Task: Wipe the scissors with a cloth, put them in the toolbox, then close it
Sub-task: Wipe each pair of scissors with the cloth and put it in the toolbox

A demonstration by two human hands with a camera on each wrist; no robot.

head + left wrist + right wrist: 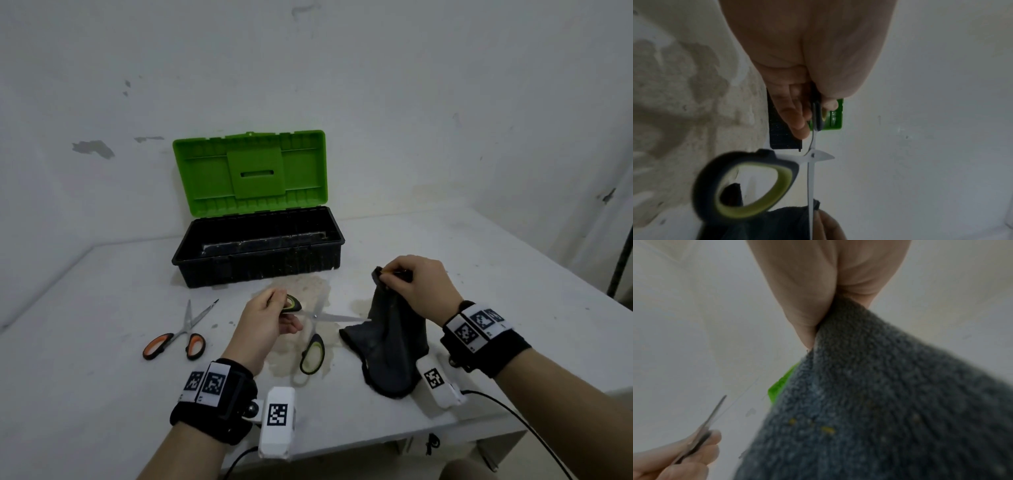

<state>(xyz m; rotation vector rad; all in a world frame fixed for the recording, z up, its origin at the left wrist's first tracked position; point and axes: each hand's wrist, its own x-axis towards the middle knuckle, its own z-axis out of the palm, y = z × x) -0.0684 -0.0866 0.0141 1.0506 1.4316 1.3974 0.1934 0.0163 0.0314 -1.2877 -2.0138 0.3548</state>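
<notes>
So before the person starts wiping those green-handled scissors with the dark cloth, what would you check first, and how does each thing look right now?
1. Left hand grips one handle of the green-handled scissors: ok.
2. Right hand pinches the top of the dark cloth, which hangs to the table: ok.
3. Blades spread open, one tip pointing at the cloth, fingers away from the edges: ok.
4. Cloth wrapped around a blade: not ok, not yet.
5. Toolbox lid up, ready to receive: ok.
6. Orange-handled scissors on the table wiped: cannot tell.
</notes>
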